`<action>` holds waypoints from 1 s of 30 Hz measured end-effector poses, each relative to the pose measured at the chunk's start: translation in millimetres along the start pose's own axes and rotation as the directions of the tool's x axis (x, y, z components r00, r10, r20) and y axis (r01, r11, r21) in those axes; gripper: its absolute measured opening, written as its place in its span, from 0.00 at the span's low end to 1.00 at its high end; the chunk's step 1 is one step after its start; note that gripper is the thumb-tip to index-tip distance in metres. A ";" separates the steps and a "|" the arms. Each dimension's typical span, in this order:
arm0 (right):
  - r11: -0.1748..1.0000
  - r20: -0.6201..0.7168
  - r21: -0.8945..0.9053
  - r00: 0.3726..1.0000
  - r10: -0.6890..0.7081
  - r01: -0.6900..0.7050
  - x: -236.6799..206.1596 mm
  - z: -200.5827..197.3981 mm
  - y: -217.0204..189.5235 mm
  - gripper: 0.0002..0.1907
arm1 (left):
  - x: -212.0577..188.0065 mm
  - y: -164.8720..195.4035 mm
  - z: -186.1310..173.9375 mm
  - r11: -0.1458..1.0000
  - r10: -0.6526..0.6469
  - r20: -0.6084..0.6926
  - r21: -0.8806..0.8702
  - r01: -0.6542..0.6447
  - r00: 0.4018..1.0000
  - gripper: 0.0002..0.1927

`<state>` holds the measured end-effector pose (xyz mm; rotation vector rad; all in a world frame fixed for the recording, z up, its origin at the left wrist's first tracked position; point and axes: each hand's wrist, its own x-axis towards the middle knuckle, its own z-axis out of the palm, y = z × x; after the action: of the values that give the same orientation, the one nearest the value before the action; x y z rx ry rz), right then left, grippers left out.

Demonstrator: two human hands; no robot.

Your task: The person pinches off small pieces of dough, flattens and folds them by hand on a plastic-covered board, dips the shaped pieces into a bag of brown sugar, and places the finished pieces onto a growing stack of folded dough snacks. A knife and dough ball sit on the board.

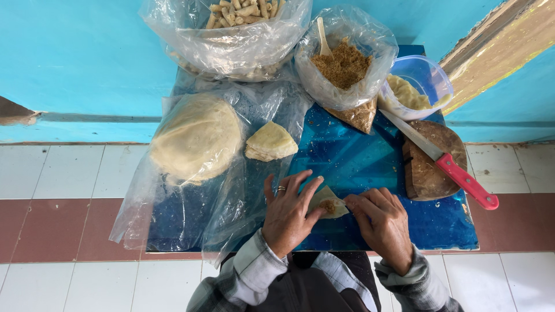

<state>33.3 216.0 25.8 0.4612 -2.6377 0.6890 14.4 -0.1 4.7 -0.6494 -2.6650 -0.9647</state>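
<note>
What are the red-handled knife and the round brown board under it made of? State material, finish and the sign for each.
Red-handled knife: the long blade looks like bare metal, pale grey with a dull sheen; the handle seems to be glossy red plastic, uniform in colour. Round brown board: probably wood, matte and rough, with a dark split down its left side.

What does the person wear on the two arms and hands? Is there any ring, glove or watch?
Both arms have long sleeves of a grey and pale plaid shirt, with buttoned-looking cuffs at the wrists. The left hand is bare and carries a thin band ring on one finger. The right hand is bare, with no ring visible. No gloves or watch can be seen.
</note>
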 end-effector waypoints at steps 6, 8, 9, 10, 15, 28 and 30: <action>0.984 0.131 0.139 0.987 0.096 -0.114 12.9 -1.4 8.0 0.07 | -14.8 -6.8 -22.5 1.000 -0.007 -0.068 -0.022 0.006 0.998 0.18; 0.968 0.200 0.173 0.969 0.147 -0.183 18.6 -2.5 11.5 0.08 | -22.1 -7.5 -26.2 0.999 -0.029 -0.081 0.034 0.032 0.996 0.13; 0.958 0.234 0.187 0.957 0.170 -0.216 22.1 -3.2 13.5 0.08 | -25.0 -6.4 -26.2 0.998 -0.039 -0.086 0.051 0.043 0.996 0.12; 0.955 0.251 0.212 0.956 0.154 -0.210 26.3 -4.8 16.3 0.08 | -27.3 -4.0 -24.8 0.996 -0.047 -0.091 0.068 0.053 0.995 0.12; 0.913 0.120 0.403 0.993 0.017 -0.065 70.8 -23.3 36.3 0.08 | -29.1 7.1 -15.8 0.996 -0.074 -0.087 0.045 0.078 0.994 0.11; 0.914 -0.221 -0.385 0.949 -0.225 0.127 135.6 -48.3 -3.8 0.10 | -26.4 19.3 -10.1 0.979 -0.195 -0.079 0.037 0.199 0.978 0.11; 0.972 -0.079 -0.233 0.997 -0.006 -0.012 80.0 -46.2 -13.2 0.04 | -24.9 18.5 -9.7 0.980 -0.191 -0.089 0.034 0.195 0.978 0.10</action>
<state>-19.0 211.9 102.9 0.3542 -2.6017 0.3822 45.7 -2.0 13.3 -0.3363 -2.7019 -0.9572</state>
